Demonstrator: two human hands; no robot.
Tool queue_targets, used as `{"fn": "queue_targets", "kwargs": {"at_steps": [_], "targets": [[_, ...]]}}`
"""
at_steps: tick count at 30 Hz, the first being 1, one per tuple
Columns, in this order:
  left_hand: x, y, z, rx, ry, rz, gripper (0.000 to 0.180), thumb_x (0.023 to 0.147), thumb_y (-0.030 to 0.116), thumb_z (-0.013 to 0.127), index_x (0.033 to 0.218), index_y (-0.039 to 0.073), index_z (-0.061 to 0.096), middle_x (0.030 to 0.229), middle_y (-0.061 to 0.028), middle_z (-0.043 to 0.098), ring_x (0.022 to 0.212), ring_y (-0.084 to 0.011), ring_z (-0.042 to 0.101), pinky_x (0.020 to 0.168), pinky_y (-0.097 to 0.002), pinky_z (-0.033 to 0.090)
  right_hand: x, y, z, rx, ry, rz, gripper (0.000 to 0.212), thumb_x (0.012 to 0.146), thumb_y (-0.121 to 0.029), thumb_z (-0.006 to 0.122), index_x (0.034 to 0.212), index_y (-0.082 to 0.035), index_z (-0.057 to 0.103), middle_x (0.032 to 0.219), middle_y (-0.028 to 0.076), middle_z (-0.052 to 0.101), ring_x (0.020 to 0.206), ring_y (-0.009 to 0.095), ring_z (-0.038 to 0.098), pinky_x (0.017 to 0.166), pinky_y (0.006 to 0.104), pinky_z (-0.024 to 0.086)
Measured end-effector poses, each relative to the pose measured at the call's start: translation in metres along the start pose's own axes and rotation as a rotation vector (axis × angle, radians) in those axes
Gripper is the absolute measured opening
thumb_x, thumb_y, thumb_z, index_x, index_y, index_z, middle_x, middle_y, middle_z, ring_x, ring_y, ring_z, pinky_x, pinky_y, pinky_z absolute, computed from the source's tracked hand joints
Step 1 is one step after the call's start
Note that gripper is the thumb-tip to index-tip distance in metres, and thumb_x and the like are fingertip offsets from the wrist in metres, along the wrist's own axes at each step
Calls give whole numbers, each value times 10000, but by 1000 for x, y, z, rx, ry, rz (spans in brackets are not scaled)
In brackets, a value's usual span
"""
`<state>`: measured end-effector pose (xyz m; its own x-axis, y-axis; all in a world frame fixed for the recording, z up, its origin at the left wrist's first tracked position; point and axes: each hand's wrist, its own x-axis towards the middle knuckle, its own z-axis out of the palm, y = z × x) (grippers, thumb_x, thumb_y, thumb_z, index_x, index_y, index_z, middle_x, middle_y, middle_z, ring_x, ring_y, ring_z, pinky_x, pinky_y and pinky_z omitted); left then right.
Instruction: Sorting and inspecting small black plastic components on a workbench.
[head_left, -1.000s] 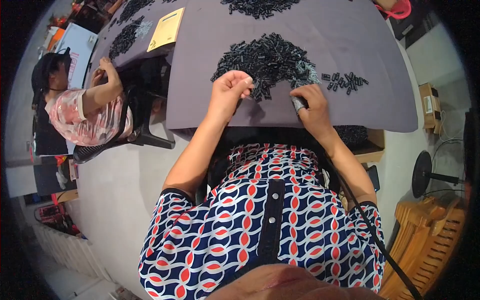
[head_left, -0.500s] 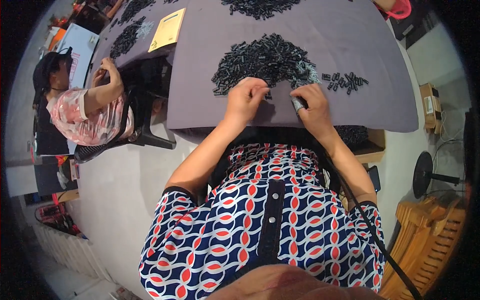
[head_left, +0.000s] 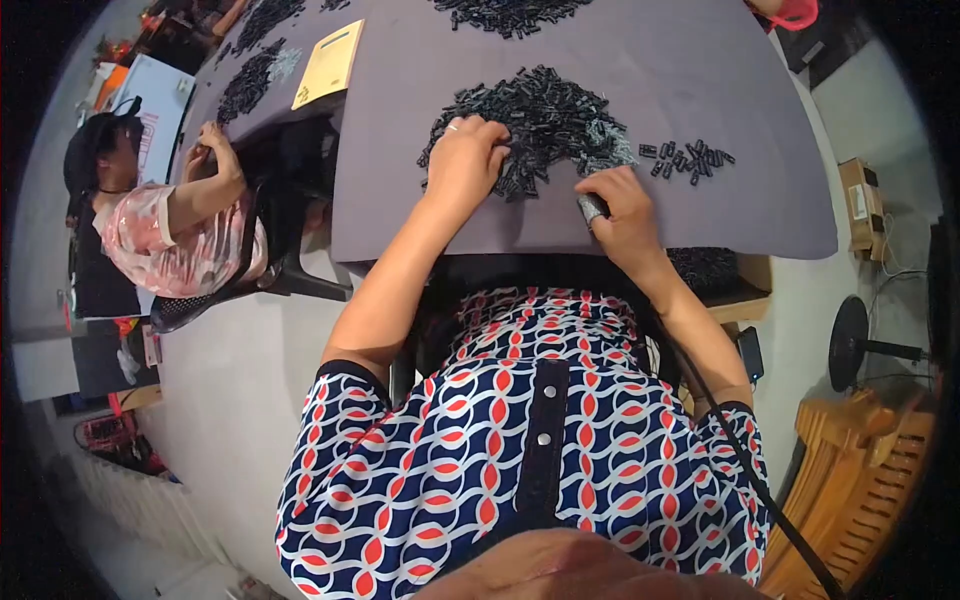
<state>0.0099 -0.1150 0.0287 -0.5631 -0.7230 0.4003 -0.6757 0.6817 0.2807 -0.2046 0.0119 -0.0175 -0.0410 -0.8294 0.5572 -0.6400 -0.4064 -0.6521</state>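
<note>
A big heap of small black tube-like pieces lies on the table, with thin silvery-grey pieces along its right side. My left hand rests over the heap's left edge with fingers bent down; the fingertips are hidden among the pieces. A ring shows on one finger. Just right of the heap's near edge, my right hand is closed, fingers curled toward the thumb. Something grey and speckled covers or lies against that thumb; anything pinched there is too small to make out.
Right of the heap lies a loose group of black pieces. More heaps sit farther back. A yellow envelope-like sheet lies at the left. A seated person works there. An open box of black pieces stands below the table edge.
My left hand has moved left and away from me, from near my right hand onto the heap's left edge. My right hand has stayed almost in place, its fingers curled.
</note>
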Motion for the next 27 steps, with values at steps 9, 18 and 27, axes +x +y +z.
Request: {"fn": "queue_targets", "kwargs": {"at_steps": [9,18,27], "targets": [[-12,-1,-4,-140,-9,-15,118,844,122,699,943,59,716,882,-119,673,874,-334,637,791,-437,516,2,-2,-1,-1,-19,5,302,667,69,589,948,-21,654,960,125,652,966,348,592,832,439,502],[-7,2,-13,-228,-119,-124,149,846,110,690,982,54,707,931,-114,673,950,-333,636,819,-415,510,5,-1,-3,-8,-28,16,294,673,67,593,948,-14,653,956,129,654,966,348,593,839,439,501],[46,5,18,46,-164,208,202,840,70,648,1032,68,710,993,-125,664,972,-347,629,845,-455,516,7,-7,-6,-1,-62,40,306,665,67,587,952,-13,653,961,133,651,973,356,590,854,439,495]]}}
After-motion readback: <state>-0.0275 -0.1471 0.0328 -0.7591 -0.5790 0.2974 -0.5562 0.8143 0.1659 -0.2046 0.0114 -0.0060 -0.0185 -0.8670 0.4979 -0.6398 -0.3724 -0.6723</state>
